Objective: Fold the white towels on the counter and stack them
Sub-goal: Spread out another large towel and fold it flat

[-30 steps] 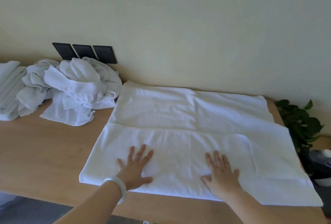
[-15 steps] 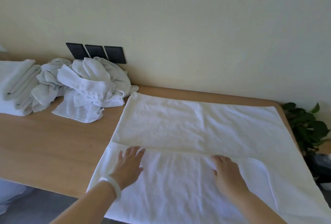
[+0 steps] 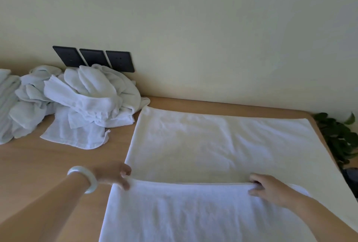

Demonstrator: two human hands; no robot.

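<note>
Worktop (image 3: 48, 164) bearing a white towel (image 3: 222, 145) spread across centre and lower right of the frame, its near flap doubled over. For a square fold, judged best practice is to carry both corners of the flap's edge together toward the far hem. Unfolded heap (image 3: 87, 96) at middle left. Left hand (image 3: 114, 175) and right hand (image 3: 271, 189), well apart, each pinch that edge, lower centre

The spread towel (image 3: 213, 145) runs off the bottom edge. The folded stack (image 3: 5, 94) is cut by the left edge. The crumpled pile (image 3: 87, 96) covers the lower parts of the wall plates (image 3: 93, 57). The plant (image 3: 341, 141) is dim; its pot cannot be made out.
</note>
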